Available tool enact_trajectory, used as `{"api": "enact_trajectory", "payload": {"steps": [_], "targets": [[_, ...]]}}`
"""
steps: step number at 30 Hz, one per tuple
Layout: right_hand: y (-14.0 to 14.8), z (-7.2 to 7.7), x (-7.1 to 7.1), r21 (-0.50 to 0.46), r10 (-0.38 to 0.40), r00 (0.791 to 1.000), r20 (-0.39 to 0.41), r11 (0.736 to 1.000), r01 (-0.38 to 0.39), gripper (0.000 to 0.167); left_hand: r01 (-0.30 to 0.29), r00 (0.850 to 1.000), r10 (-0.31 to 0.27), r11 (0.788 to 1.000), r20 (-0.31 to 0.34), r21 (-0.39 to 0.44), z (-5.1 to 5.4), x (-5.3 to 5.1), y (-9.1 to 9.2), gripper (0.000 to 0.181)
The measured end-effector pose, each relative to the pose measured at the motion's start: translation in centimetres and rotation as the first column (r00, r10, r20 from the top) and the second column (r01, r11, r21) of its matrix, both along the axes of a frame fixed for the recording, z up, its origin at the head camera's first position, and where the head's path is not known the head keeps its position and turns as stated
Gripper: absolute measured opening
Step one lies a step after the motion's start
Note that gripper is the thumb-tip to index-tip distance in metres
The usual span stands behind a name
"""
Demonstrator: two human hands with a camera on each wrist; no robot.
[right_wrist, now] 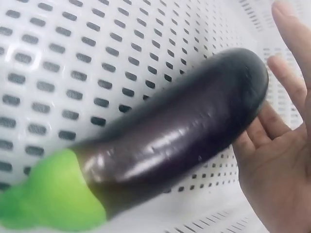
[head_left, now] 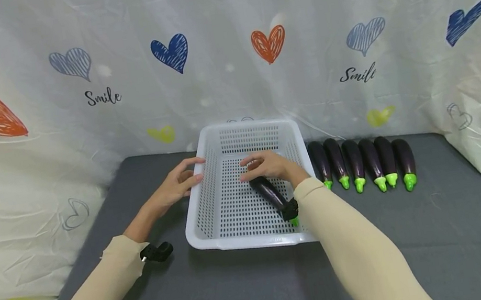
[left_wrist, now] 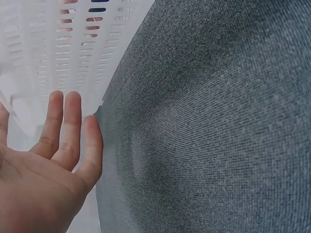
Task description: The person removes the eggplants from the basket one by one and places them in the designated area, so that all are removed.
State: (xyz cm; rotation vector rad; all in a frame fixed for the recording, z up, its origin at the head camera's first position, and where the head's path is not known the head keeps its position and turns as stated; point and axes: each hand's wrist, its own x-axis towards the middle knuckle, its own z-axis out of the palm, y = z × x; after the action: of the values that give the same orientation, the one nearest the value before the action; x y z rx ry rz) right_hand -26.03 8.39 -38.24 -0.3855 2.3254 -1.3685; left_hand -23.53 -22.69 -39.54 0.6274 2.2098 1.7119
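Note:
A white perforated plastic basket (head_left: 237,214) stands on the table. Inside it lies one dark purple eggplant (head_left: 268,191) with a green stem end, slanting toward the basket's near right corner. My right hand (head_left: 267,164) is over the eggplant's rounded end; the right wrist view shows the fingers (right_wrist: 291,82) spread and not wrapped round it. At the basket's left side is my left hand (head_left: 178,184), thumb and fingertips at the rim. Seen from the left wrist, its fingers (left_wrist: 73,126) are fairly straight beside the slotted wall; whether they touch it I cannot tell.
Several more eggplants (head_left: 371,162) lie in a row to the right of the basket, stem ends toward me. Dark grey cloth (head_left: 254,291) covers the table. A pale curtain (head_left: 230,88) printed with hearts hangs behind and at both sides.

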Motion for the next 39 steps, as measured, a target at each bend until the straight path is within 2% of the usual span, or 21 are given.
{"api": "enact_trajectory", "payload": {"steps": [8, 14, 21, 27, 30, 39], "targets": [[0.5, 0.9, -0.4, 0.082, 0.069, 0.996, 0.048, 0.994, -0.073, 0.067, 0.000, 1.000, 0.000, 1.000, -0.006, 0.008, 0.0, 0.1, 0.0, 0.050], [0.7, 1.1, -0.6, 0.099, 0.061, 0.993, 0.102, 0.993, -0.071, 0.069, 0.004, 1.000, -0.004, 1.000, -0.013, 0.013, -0.1, 0.1, -0.1, 0.049], [0.5, 0.9, -0.5, 0.131, 0.018, 0.993, 0.120, 0.991, -0.034, 0.048, 0.000, 1.000, 0.000, 1.000, 0.003, 0.013, -0.2, 0.1, -0.1, 0.050], [0.4, 0.7, -0.6, 0.137, 0.040, 0.998, 0.051, 0.989, -0.047, 0.040, 0.008, 1.000, -0.008, 1.000, -0.013, 0.020, -0.3, -0.1, -0.1, 0.051], [0.4, 0.6, -0.6, 0.113, 0.040, 0.998, 0.039, 0.993, -0.044, 0.040, 0.006, 1.000, -0.006, 1.000, -0.005, 0.022, -0.2, -0.1, -0.1, 0.050], [-0.1, 0.1, -0.5, -0.025, -0.010, 0.998, 0.068, 1.000, 0.012, 0.042, 0.005, 1.000, -0.005, 1.000, 0.005, 0.010, 0.0, 0.0, 0.0, 0.049]]}}
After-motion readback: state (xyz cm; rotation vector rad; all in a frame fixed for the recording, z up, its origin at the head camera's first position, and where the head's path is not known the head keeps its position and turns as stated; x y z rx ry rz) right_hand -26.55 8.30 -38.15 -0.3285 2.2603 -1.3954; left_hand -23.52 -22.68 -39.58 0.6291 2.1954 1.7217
